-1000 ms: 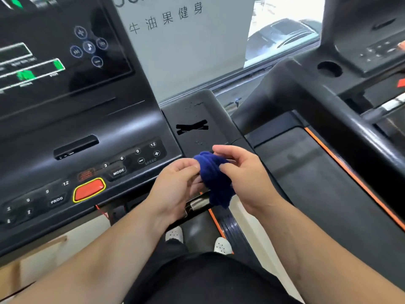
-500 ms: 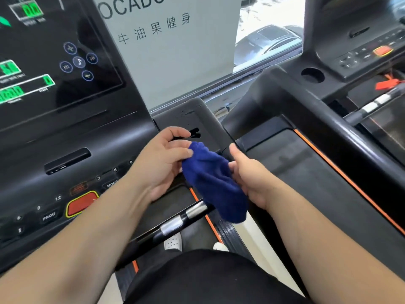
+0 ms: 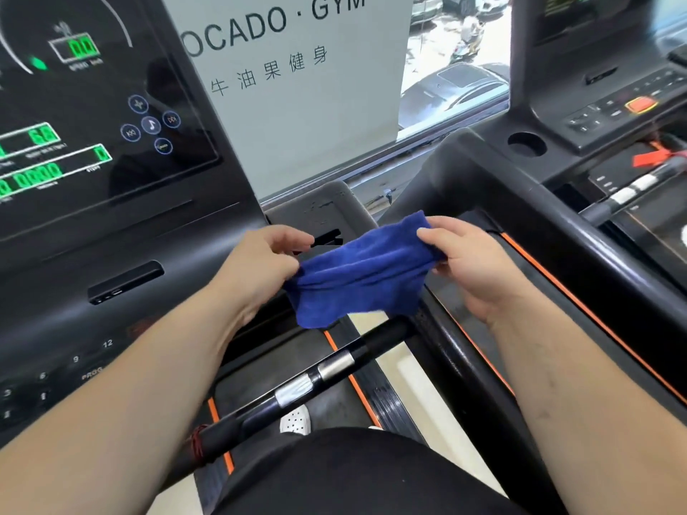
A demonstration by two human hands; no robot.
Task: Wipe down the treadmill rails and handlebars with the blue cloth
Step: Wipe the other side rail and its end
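The blue cloth is stretched out between both hands in the air, in front of the treadmill console. My left hand pinches its left edge. My right hand pinches its right upper corner between thumb and fingers. Below the cloth runs the black front handlebar with silver sensor bands. The right side rail of this treadmill slopes down under my right forearm. The flat grey rail top lies just behind the cloth.
The console with green readouts and buttons fills the left. A second treadmill's thick black rail and console stand at the right. A white gym sign and a window are behind. A white shoe shows on the belt below.
The cloth was bunched between my hands; both hands have moved apart and spread it out flat. The view has tilted up, showing more of the console and the sign.
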